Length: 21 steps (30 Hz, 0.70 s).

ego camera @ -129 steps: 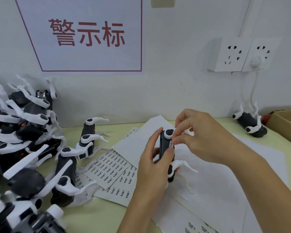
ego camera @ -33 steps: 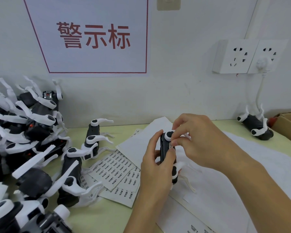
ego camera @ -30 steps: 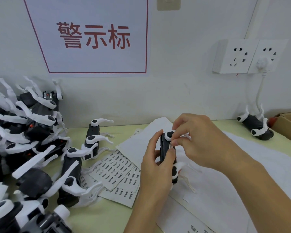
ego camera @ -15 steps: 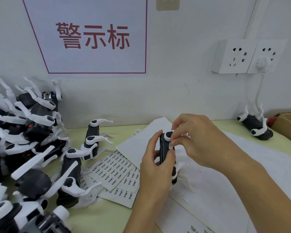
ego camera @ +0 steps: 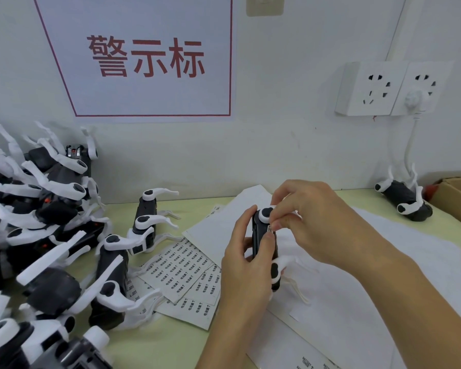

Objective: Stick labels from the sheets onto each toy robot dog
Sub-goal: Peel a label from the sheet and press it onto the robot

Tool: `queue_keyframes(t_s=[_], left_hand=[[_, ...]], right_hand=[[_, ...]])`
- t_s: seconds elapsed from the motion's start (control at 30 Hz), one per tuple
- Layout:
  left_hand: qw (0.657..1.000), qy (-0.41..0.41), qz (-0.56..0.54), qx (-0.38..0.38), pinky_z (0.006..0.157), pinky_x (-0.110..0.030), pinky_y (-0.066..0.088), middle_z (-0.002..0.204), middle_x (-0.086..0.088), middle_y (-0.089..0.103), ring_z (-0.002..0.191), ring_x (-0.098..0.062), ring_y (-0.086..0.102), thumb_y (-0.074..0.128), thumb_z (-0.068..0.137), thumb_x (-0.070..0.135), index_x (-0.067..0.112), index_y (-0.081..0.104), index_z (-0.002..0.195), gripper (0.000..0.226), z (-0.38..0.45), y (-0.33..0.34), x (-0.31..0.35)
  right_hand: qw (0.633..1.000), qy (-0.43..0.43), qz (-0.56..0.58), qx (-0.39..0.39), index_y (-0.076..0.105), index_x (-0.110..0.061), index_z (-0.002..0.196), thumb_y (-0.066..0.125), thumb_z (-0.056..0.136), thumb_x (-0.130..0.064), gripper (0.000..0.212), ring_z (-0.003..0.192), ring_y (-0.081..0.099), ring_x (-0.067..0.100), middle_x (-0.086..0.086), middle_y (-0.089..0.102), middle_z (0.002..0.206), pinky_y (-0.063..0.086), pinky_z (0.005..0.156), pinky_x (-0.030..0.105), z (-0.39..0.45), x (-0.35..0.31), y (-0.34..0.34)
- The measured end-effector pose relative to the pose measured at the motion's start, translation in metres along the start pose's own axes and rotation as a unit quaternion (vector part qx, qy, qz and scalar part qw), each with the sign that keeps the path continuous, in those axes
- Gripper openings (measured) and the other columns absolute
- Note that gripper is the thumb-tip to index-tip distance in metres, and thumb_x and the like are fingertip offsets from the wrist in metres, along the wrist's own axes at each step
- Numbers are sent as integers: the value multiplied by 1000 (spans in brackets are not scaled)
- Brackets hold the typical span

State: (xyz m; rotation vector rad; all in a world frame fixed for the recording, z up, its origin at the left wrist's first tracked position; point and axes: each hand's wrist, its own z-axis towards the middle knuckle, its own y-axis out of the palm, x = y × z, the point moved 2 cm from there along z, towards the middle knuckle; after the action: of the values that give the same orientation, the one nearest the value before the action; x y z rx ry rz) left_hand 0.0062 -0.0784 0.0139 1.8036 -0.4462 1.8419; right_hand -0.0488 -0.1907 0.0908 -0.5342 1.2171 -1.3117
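Observation:
My left hand point(ego camera: 244, 265) grips a black toy robot dog with white legs point(ego camera: 261, 235), held upright over the table's middle. My right hand point(ego camera: 312, 217) pinches a small white label point(ego camera: 270, 229) against the dog's side, thumb and forefinger curled on it. Label sheets point(ego camera: 183, 270) printed with rows of small labels lie just left of my hands. Several more robot dogs are piled at the left point(ego camera: 37, 222), two nearer ones lie beside the sheets point(ego camera: 147, 222), and one lies at the far right point(ego camera: 405, 201).
Large white backing sheets point(ego camera: 383, 275) cover the table under and right of my hands. A cardboard box point(ego camera: 458, 198) sits at the right edge. Wall sockets point(ego camera: 391, 89) with a plugged cable hang above. A sign point(ego camera: 144, 57) is on the wall.
Hardly anything has moved. My right fingers have kept working the label on the dog's side while my left hand holds the dog in the same place.

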Motion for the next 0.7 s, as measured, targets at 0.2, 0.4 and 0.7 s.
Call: queue_keyframes(t_s=[0.2,0.4,0.7], left_hand=[[1000,1,14,4,52,-20,47,93,-1,68,62,-10,65,57,98,35,68,55,112,35,1,0,-1],[1000,3,16,4,51,-19,47,94,1,69,56,-8,62,58,98,34,67,56,112,36,2,-1,-2],[1000,-1,-2,5,45,-16,43,87,-3,67,48,-6,55,59,97,28,59,60,114,35,0,0,1]], right_hand=[[1000,0,0,-1,80,-26,86,66,93,-15,19,87,51,10,-15,60,100,47,78,36,0,-1,0],[1000,-2,-14,-1,80,-24,89,65,94,-15,18,88,50,10,-15,59,100,47,79,35,-1,-3,-1],[999,7,-33,-8,79,-26,90,65,93,-18,16,89,47,7,-17,58,104,44,79,28,-1,-7,-1]])
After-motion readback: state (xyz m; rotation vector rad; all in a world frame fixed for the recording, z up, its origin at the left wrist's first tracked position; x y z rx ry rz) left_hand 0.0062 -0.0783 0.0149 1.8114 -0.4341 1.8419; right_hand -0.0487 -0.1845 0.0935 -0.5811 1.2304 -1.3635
